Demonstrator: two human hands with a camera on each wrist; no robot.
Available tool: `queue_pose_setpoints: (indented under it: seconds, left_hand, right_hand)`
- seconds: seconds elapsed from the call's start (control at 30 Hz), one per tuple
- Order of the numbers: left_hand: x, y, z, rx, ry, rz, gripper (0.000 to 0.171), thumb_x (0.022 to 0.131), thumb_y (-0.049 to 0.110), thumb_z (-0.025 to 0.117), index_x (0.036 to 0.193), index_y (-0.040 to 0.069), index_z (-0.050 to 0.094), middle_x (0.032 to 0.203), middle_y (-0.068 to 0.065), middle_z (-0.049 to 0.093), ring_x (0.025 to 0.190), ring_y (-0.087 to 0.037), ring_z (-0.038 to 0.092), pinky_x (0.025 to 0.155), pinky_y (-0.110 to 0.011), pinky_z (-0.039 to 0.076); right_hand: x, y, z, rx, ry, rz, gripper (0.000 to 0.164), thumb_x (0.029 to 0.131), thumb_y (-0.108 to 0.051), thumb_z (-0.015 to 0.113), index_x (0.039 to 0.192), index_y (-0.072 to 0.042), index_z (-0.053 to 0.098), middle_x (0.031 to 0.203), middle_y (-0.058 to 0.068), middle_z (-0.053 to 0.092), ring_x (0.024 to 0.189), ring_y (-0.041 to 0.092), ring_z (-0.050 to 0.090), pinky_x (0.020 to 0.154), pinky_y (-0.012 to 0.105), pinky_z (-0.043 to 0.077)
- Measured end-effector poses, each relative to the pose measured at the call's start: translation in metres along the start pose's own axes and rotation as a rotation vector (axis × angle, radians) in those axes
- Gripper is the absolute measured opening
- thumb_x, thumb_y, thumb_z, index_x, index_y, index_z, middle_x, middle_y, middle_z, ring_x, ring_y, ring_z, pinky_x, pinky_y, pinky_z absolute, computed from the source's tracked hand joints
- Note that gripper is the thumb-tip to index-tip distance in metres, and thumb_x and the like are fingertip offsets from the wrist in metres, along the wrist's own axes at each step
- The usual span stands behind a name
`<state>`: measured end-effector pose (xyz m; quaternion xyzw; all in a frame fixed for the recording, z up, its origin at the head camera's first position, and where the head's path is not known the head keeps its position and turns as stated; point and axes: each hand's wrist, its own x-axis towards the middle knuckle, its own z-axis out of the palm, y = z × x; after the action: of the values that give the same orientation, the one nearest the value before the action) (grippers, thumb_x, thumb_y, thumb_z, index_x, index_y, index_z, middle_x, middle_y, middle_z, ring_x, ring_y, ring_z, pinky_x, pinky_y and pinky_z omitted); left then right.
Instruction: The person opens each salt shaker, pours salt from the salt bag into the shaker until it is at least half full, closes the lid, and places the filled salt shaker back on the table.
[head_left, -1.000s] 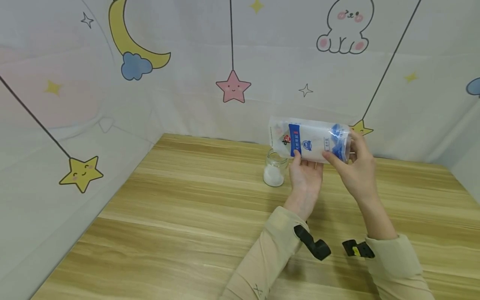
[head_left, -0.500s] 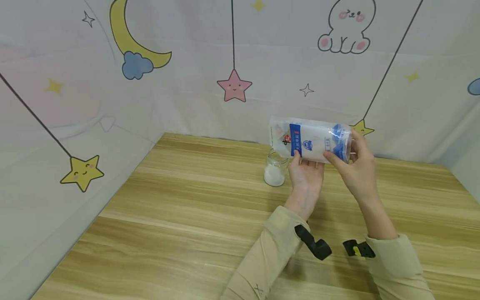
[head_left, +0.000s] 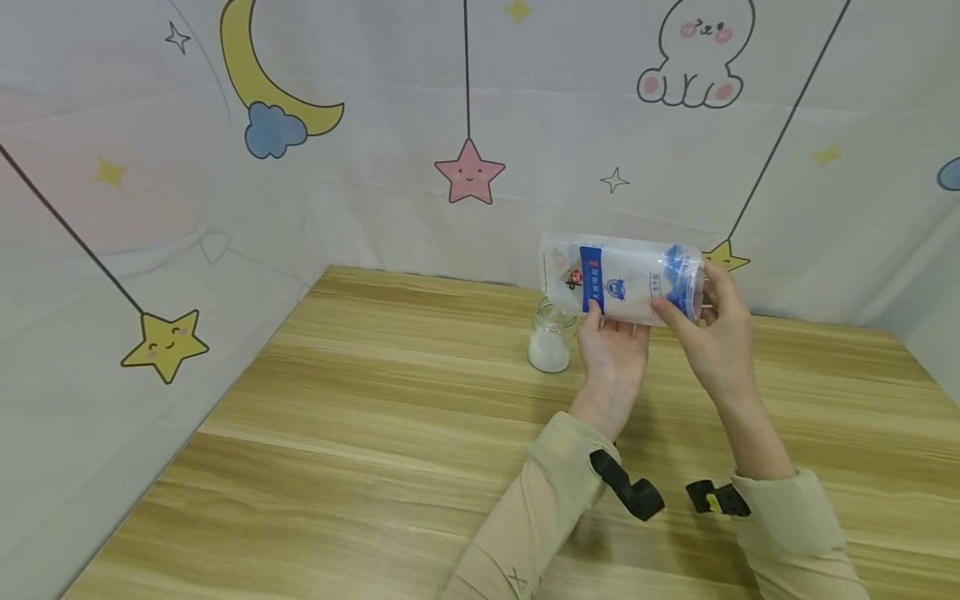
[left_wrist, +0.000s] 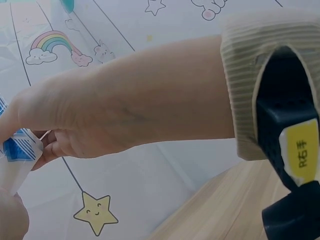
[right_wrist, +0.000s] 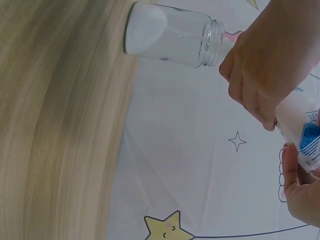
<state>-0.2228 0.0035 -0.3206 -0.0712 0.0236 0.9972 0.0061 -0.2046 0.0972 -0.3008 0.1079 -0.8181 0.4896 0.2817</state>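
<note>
A clear plastic bag of salt [head_left: 633, 283] with blue print lies almost level in the air, its left end over the mouth of a glass jar [head_left: 553, 321]. White grains [right_wrist: 146, 27] fill the jar's lower part, heaped to one side. From below, my left hand [head_left: 611, 362] holds the bag near its left end, thumb on the front and fingers behind. My right hand [head_left: 720, 337] grips the bag's right end, thumb on the front face. In the right wrist view, my left hand [right_wrist: 260, 75] hides most of the bag's opening beside the jar's rim.
The jar stands upright on a wood-grain table [head_left: 337, 433], near its back edge. A white cloth [head_left: 390, 208] with printed stars and a moon hangs behind and at the sides. Black wrist cameras [head_left: 626, 487] are strapped at both cuffs.
My right thumb has shifted slightly on the bag's front. Bag, left hand and jar hold nearly the same places, with a very small drift of the whole view.
</note>
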Motion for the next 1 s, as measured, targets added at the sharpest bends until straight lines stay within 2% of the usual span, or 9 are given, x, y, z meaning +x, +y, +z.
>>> queue_pose_setpoints:
  seconds: [0.27,0.5,0.87,1.0]
  left_hand:
    - [-0.001,0.0001,-0.0005,0.015,-0.012,-0.005,0.041,0.104,0.031,0.035,0.135,0.004,0.042,0.134,-0.011,0.054,0.129,-0.022,0.049,0.11,-0.033,0.042]
    - [-0.0021,0.0001,-0.001,0.038,-0.019,-0.001,0.042,0.104,0.03,0.033,0.137,0.004,0.04,0.135,-0.01,0.053,0.131,-0.022,0.049,0.11,-0.032,0.042]
    - [0.0001,-0.0008,0.0,0.034,-0.015,0.004,0.041,0.105,0.03,0.032,0.137,0.005,0.04,0.134,-0.009,0.053,0.131,-0.021,0.048,0.111,-0.033,0.04]
    - [0.0,-0.0009,-0.0002,0.035,-0.035,-0.004,0.043,0.105,0.031,0.032,0.137,0.005,0.039,0.136,-0.009,0.052,0.132,-0.022,0.047,0.113,-0.034,0.039]
  right_hand:
    - [0.0002,0.0001,0.0013,0.005,0.014,-0.018,0.058,0.086,-0.009,0.071,0.138,-0.016,0.048,0.104,-0.022,0.056,0.09,-0.002,0.057,0.07,0.007,0.045]
    - [0.0007,0.001,0.003,0.012,0.037,-0.049,0.053,0.085,-0.007,0.072,0.134,-0.011,0.052,0.107,-0.024,0.056,0.094,-0.004,0.057,0.071,0.007,0.045]
    - [0.0018,0.0001,0.0032,0.0,0.055,-0.067,0.047,0.084,-0.007,0.073,0.128,-0.006,0.055,0.1,-0.026,0.057,0.086,-0.003,0.056,0.067,0.008,0.044]
    - [0.0031,0.0013,0.0026,0.016,0.056,-0.067,0.049,0.084,-0.006,0.073,0.129,-0.006,0.054,0.101,-0.026,0.057,0.087,-0.003,0.056,0.067,0.007,0.044]
